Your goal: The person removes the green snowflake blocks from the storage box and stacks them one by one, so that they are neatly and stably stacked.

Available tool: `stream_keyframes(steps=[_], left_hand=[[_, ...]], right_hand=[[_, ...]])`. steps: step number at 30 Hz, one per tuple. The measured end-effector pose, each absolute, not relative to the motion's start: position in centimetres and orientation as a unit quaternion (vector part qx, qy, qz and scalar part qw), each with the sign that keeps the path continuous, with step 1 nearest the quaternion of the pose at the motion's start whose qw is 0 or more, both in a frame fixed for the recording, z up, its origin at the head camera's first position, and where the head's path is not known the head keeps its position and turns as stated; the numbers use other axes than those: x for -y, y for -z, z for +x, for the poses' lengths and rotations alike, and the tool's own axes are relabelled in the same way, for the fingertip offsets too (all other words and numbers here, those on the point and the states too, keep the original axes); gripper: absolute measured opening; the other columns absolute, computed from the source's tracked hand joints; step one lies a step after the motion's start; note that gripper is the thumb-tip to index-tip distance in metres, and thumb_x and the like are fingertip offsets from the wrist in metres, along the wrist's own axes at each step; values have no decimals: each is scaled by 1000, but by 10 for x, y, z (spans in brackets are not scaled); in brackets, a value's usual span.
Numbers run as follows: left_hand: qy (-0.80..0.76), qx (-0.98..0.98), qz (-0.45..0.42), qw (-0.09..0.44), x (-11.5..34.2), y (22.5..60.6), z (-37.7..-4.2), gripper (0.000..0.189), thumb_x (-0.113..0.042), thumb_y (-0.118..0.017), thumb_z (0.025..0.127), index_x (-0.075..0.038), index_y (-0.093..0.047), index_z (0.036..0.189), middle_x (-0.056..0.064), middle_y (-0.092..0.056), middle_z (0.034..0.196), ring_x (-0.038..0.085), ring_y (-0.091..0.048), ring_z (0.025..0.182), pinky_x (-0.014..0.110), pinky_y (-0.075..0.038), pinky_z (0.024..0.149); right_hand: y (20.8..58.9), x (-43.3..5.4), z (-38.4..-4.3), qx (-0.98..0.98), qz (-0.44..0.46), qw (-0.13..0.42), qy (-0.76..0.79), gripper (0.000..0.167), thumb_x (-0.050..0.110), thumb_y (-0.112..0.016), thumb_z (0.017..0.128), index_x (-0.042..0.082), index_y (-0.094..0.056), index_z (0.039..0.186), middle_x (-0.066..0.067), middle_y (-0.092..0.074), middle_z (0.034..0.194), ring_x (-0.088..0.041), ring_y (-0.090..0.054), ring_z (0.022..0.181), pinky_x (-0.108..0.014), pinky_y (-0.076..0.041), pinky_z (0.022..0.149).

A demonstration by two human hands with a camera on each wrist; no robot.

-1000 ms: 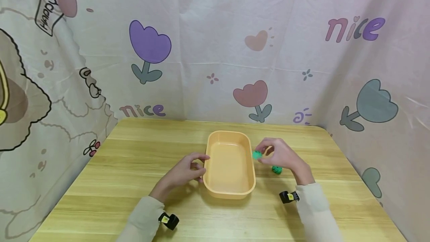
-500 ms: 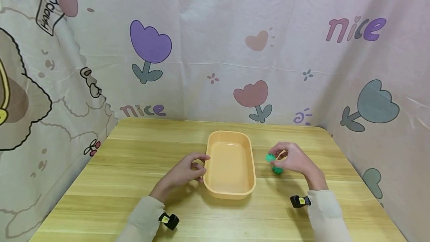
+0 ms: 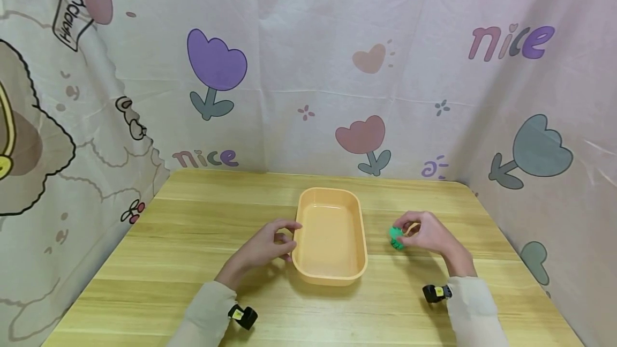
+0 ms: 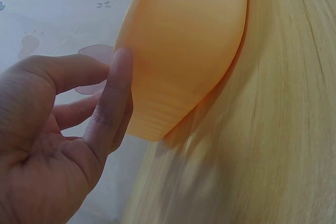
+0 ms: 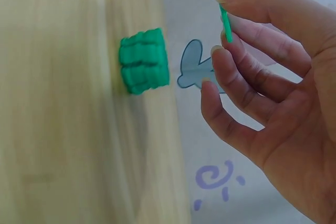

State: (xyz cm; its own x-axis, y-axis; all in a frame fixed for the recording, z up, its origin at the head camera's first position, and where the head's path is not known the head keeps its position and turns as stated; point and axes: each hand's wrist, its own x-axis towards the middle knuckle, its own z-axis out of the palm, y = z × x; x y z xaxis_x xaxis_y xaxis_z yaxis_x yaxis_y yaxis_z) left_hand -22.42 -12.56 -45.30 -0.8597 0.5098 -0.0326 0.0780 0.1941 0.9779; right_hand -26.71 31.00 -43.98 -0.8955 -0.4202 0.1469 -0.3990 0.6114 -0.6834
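A yellow-orange rectangular tray (image 3: 330, 240) with rounded corners sits mid-table, nothing inside it. My left hand (image 3: 266, 244) holds its left rim, the fingertips and thumb at the edge; the left wrist view shows this hand (image 4: 68, 124) against the tray's outer wall (image 4: 184, 40). To the right of the tray, my right hand (image 3: 428, 233) pinches a thin green disc (image 5: 223, 15) between thumb and fingertips. A short green block with a ridged side (image 5: 144, 60) stands on the table just below. In the head view the disc partly covers this block (image 3: 397, 245).
The wooden table (image 3: 217, 197) extends around the tray. A printed cloth (image 3: 299, 58) hangs behind and at both sides. Small black cameras are worn on the left wrist (image 3: 243, 316) and the right wrist (image 3: 436, 293).
My right hand has moved right and slightly toward me with the green disc, from beside the tray's right rim to over the green block. The left hand and tray have stayed put.
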Motion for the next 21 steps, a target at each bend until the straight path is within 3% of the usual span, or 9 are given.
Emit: stream_keyframes(steps=[21], left_hand=[[-606, -750, 196, 179, 125, 454, -225, 51, -3, -62, 100, 10, -45, 146, 33, -43, 130, 17, -64, 85, 43, -68, 78]], right_hand=[[457, -324, -270, -900, -201, 42, 383, 23, 9, -86, 80, 4, -77, 101, -10, -71, 94, -15, -61, 85, -20, -60, 73]])
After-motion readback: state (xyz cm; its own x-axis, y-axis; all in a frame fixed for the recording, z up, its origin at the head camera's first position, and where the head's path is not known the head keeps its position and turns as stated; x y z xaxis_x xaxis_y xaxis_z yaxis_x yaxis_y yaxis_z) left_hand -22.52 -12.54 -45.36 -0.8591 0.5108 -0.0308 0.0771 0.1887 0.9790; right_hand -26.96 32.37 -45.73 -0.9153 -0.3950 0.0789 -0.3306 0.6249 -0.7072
